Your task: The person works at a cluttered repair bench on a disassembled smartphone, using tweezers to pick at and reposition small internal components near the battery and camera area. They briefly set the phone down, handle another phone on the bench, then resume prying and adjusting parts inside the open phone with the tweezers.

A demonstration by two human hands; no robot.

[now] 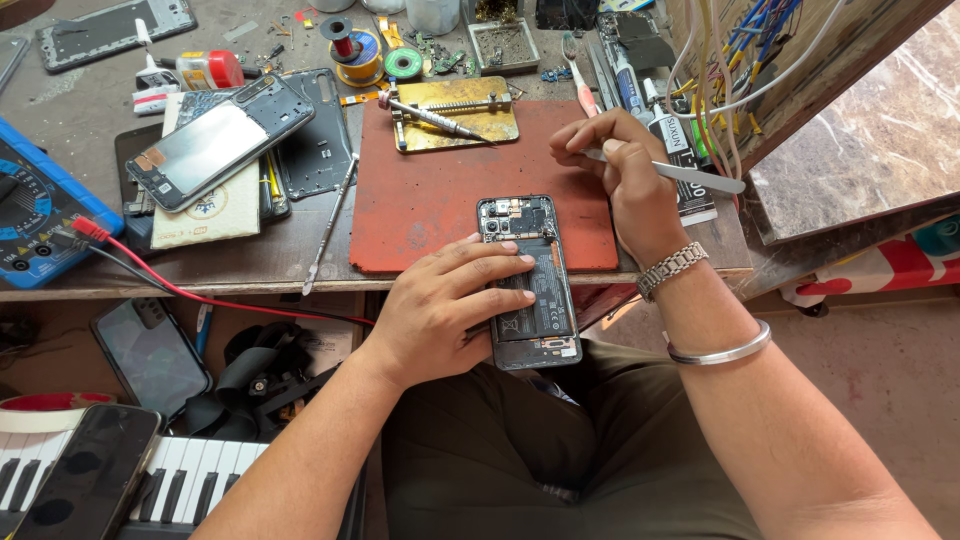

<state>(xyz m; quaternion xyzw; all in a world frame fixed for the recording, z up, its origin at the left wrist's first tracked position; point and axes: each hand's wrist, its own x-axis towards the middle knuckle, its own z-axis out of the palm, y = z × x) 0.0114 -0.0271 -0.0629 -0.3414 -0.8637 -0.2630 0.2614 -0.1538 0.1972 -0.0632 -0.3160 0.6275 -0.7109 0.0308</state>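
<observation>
At the near edge of the tabletop [250,265], my left hand [445,305] lies flat, fingers spread, pressing down on the opened black smartphone with its back cover off [530,285]. Phone rests half on the red rubber work mat [420,205], half overhanging the edge toward my lap. Long axis runs away from me, camera end far, battery under my fingertips.

My right hand [620,165] is closed in a pinch on the slim silver metal tweezers [680,172]; the tool's length points right, away from the phone. This hand sits beyond and to the right of the phone's far end, near but apart from it. Left hand is the nearer one, touching.

Surroundings:
- brass-coloured metal board holder [470,110] at the mat's far edge, a screwdriver lying across it.
- second grey phone, screen up, [215,145] stacked on a cream rectangular booklet, left of the mat.
- thin metal pry rod [330,220] lying beside the mat's left edge.
- blue multimeter [30,215] at far left, red lead trailing off it.
- black-and-white rectangular package [690,165] under my right hand; print not recorded.
- small tube with red-and-yellow label [205,68] at the back left.
- solder spool [345,45] at the back.
</observation>
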